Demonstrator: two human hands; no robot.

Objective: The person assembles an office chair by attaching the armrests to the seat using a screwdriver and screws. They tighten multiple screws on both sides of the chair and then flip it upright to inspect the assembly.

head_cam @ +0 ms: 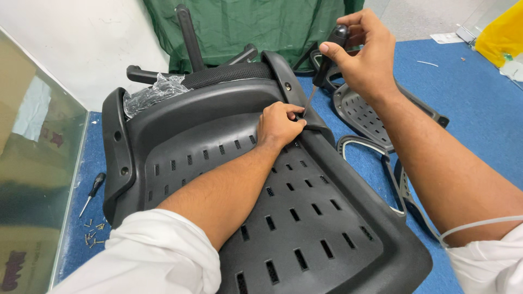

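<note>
A black plastic chair seat shell (305,228) with rows of slots lies upside down in front of me on the blue carpet. My left hand (279,124) rests on its far right rim, fingers pinched at a spot where a screwdriver tip meets the plastic. My right hand (366,51) grips the black handle of that screwdriver (324,65) from above, its thin shaft slanting down to the left hand. An armrest bracket (115,158) stands on the seat's left side.
A second screwdriver (92,191) and several loose screws (93,233) lie on the carpet at left, beside a glass panel (38,163). Grey chair parts (364,117) lie at right. Clear plastic wrap (152,93), a green cloth (245,24) and a yellow bag (501,35) sit beyond.
</note>
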